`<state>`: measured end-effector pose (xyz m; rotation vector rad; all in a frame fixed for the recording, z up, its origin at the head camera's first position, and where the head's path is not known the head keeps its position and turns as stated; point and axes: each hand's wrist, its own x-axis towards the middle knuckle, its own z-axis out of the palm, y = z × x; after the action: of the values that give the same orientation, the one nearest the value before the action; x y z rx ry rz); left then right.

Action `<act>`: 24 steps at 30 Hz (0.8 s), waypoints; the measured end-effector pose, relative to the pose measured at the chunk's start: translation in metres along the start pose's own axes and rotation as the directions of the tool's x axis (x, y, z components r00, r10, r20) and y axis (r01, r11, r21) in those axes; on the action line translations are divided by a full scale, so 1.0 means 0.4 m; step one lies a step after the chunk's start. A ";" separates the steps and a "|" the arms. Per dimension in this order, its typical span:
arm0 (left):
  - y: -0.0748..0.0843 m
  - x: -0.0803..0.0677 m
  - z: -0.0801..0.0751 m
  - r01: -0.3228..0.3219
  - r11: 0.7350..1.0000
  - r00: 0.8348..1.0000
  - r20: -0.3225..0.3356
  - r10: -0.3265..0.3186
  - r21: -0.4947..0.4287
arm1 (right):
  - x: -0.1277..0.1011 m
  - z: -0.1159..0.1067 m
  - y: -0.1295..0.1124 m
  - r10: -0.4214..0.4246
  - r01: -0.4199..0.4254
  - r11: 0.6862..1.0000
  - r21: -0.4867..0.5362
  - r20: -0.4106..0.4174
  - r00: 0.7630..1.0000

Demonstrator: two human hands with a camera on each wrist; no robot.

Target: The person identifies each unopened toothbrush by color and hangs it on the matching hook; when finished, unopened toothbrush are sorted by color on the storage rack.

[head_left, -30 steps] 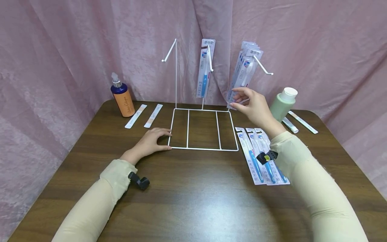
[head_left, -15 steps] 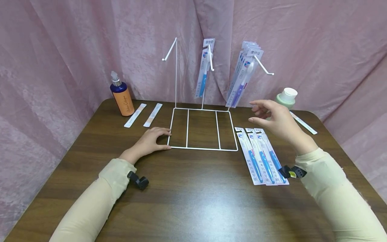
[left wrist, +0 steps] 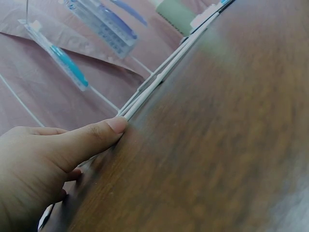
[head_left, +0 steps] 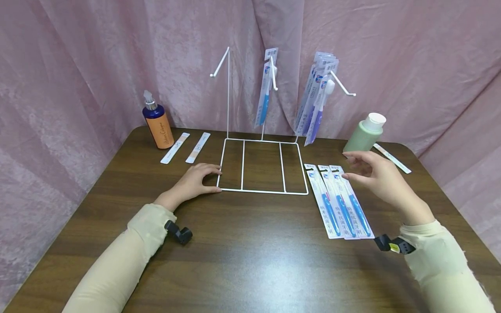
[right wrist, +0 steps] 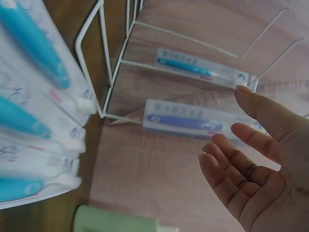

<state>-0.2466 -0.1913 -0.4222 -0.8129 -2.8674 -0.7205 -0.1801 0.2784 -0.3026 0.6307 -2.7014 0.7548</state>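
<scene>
Three packaged toothbrushes [head_left: 339, 201] lie side by side on the table [head_left: 250, 261], right of centre in the head view: light, stiff, slick blister cards, likely best pinched at an edge or the hang-hole end. Your right hand [head_left: 377, 178] hovers just above their top ends, fingers relaxed and spread, holding nothing. Your left hand [head_left: 193, 184] rests flat, thumb pressed against the wire rack [head_left: 262, 191] base's near-left corner.

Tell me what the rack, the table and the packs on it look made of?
Rack: thin wire, probably metal coated glossy white. Table: dark wood-grain top, maybe laminate; it reflects the light softly. Packs: printed card under clear plastic blisters, which glint over the blue brushes.
</scene>
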 end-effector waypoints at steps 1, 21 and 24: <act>0.000 0.000 0.001 0.000 1.000 1.000 0.000 0.000 0.000 | -0.009 0.002 0.006 0.013 -0.013 1.000 -0.002 0.000 1.000; 0.006 -0.002 -0.003 -0.011 1.000 1.000 -0.009 0.011 -0.008 | -0.097 0.063 0.140 0.213 -0.202 0.977 -0.073 0.231 0.949; 0.008 -0.001 -0.005 -0.012 1.000 1.000 -0.011 0.012 -0.008 | -0.100 0.071 0.158 0.250 -0.234 0.968 -0.090 0.283 0.926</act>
<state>-0.2447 -0.1903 -0.4191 -0.8236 -2.8496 -0.7340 -0.1791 0.3251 -0.3674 0.4281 -3.1044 0.6867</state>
